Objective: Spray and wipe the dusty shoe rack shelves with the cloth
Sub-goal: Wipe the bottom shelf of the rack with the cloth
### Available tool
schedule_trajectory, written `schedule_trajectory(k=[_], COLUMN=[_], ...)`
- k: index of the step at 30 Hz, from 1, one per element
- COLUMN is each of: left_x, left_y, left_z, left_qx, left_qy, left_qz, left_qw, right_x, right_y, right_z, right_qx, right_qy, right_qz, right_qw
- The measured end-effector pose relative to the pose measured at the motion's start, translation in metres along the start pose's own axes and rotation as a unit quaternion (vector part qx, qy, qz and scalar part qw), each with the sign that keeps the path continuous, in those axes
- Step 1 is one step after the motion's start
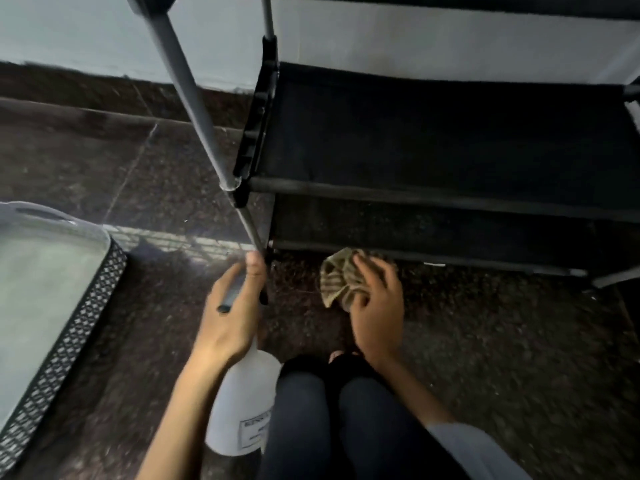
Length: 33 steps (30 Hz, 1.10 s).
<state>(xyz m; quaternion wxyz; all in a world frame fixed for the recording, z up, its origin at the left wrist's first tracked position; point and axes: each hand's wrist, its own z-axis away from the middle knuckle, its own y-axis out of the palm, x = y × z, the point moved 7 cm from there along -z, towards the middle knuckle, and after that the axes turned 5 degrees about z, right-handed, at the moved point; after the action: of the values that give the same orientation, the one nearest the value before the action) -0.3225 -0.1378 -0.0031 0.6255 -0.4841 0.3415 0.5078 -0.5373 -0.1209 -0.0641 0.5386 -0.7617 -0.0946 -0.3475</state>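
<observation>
The black fabric shoe rack (433,140) with grey poles fills the upper right; its lower shelves stretch rightward, and the lowest front bar (415,252) lies just above the floor. My left hand (232,313) grips the black trigger head of a white spray bottle (242,410), whose body points back toward my knees, close to the rack's front left leg. My right hand (377,306) holds a crumpled striped beige cloth (341,277) at the floor, just in front of the lowest bar.
A white-lined basket with black lattice sides (65,348) stands on the left. The floor is dark speckled stone (502,341). A pale wall (86,32) runs behind the rack. My dark-trousered knees (329,427) are at the bottom centre.
</observation>
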Motion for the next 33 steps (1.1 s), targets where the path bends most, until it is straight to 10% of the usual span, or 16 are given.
schedule_trajectory(k=[9,33], left_x=[0.016,-0.039], left_y=[0.011,0.221], left_z=[-0.006,0.003], left_qx=[-0.035,0.201], left_qy=[-0.042,0.010], left_qz=[-0.035,-0.118], left_qw=[0.998,0.972], right_x=[-0.019,-0.132], right_y=[-0.019,-0.155], right_z=[0.005,0.026], right_qx=[-0.069,-0.281], right_qy=[0.049,0.219], right_qz=[-0.076,-0.101], right_qw=[0.994,0.929])
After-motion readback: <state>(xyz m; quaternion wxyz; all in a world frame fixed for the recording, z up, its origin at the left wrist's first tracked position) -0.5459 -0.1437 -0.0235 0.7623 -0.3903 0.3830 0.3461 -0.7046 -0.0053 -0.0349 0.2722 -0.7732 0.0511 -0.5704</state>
